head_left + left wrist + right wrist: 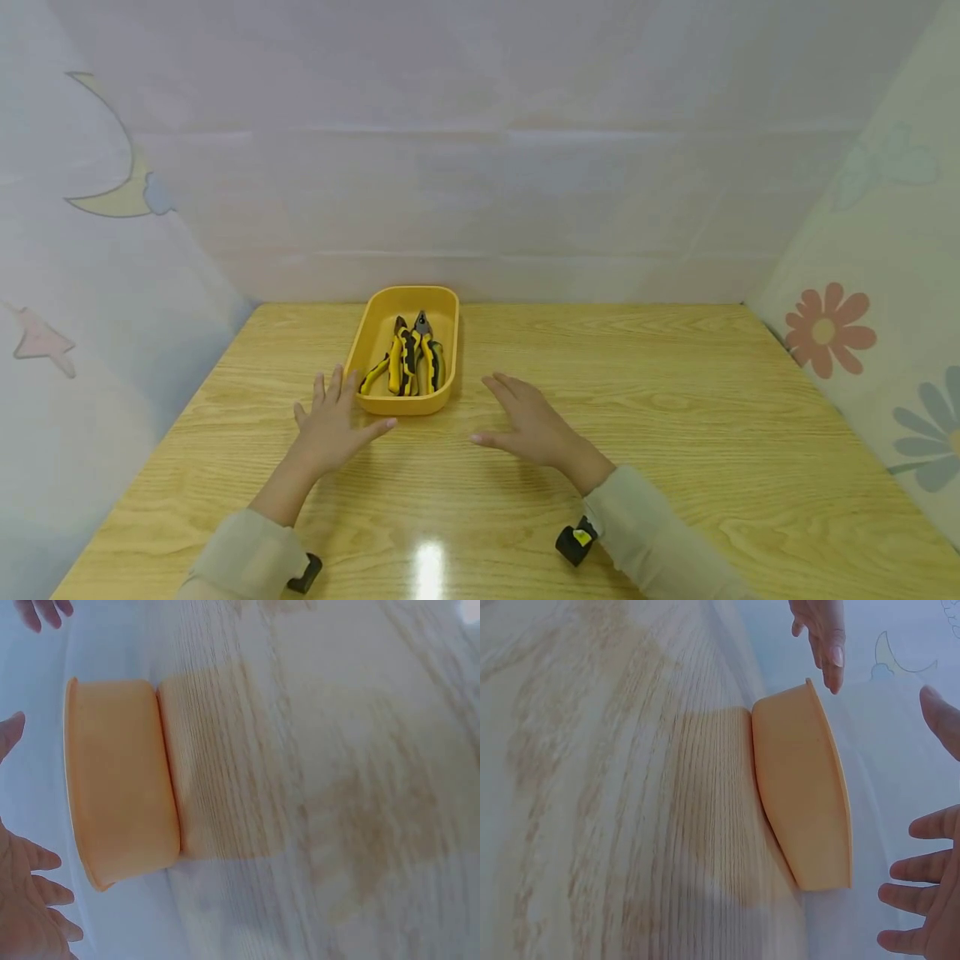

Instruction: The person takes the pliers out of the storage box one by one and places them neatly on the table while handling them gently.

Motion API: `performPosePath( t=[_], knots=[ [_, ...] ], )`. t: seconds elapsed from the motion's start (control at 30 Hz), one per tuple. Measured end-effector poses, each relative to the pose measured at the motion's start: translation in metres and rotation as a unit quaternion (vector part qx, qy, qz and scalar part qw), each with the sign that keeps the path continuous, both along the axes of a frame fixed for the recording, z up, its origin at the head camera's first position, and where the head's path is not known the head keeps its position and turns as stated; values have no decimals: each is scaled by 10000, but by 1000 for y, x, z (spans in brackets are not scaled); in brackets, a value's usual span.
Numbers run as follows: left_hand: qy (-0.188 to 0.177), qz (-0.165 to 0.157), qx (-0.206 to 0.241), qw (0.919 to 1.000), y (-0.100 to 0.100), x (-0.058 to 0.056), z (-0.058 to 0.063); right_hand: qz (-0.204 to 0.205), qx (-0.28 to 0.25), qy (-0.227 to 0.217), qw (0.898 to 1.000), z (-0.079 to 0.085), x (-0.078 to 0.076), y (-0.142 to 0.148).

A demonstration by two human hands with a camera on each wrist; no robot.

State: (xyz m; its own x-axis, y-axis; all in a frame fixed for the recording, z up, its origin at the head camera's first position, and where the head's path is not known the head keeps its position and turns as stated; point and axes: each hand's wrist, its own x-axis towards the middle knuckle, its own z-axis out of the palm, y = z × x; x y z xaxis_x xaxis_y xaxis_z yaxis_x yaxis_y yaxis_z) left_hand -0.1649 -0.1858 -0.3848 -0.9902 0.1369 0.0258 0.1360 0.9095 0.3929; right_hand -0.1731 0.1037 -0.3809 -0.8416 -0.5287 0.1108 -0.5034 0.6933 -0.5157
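Observation:
A yellow rectangular bin [401, 406] with rounded corners stands on the wooden table, left of the middle. Inside it lie several pliers [408, 358] with yellow and black handles, their dark metal heads toward the back. My left hand [330, 429] is spread at the bin's front left corner, fingers straight and thumb pointing right. To the right of the bin, apart from it, my right hand [528, 421] hovers with extended fingers and holds nothing. Both wrist views show the bin's plain outer wall [124, 776] between the two hands; the pliers are hidden there.
The wood-grain table [637, 383] reaches back to a pale cloth wall [487, 167]. Cloth side walls carry a moon on the left and a red flower [831, 330] on the right. A black strap-on device [576, 542] hangs under the right sleeve.

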Motion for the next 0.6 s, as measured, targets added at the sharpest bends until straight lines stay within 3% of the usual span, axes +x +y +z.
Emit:
performPosePath(
  t=[0.6],
  knots=[
    [-43,186,120,9997,-3,-8,-3,6,17,-158,9999,-3,-8,-16]
  ],
)
